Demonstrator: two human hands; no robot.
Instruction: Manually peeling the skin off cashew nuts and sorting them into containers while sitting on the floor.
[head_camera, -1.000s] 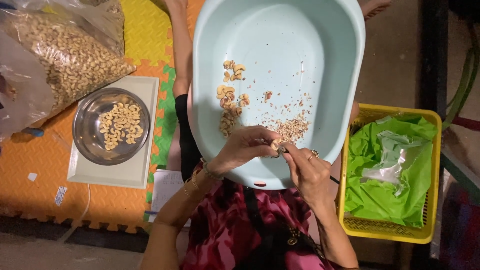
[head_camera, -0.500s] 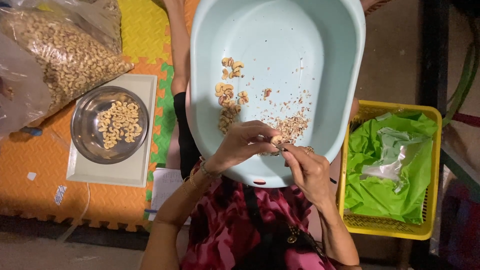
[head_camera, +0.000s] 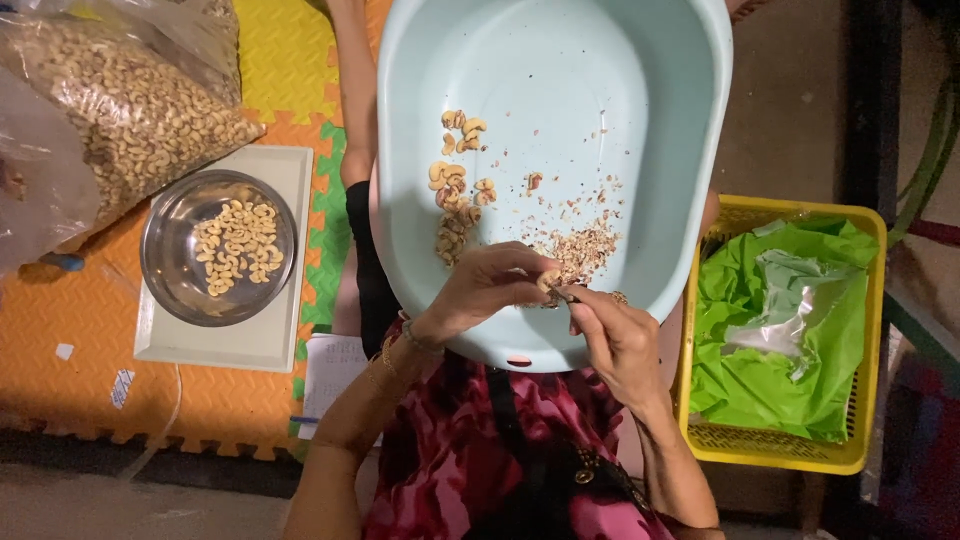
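**A:** Head view, your hands first. What's your left hand doing?

**B:** Your left hand is curled shut, pinching one cashew between thumb and fingertips, just over the near rim of the pale blue tub.

**A:** And your right hand?

**B:** Closed on a small thin tool. Its tip touches the cashew. Too small to tell what kind of tool. There's a ring on one finger of that hand.

**A:** Where does the tub sit?

**B:** On your lap, tilted toward you. Inside: a loose cluster of cashews left of centre, and a scatter of skin flakes right of it, just beyond your fingertips.

**A:** What's on your left?

**B:** A steel bowl with peeled cashews, standing on a flat white tray. The tray lies on an orange and yellow foam mat. Behind the bowl is a clear plastic bag full of cashews, resting partly on the tray's far edge.

**A:** And your right?

**B:** A yellow basket lined with a green plastic bag, on the floor just beside your right forearm. Well apart from the bowl, with the tub between them.
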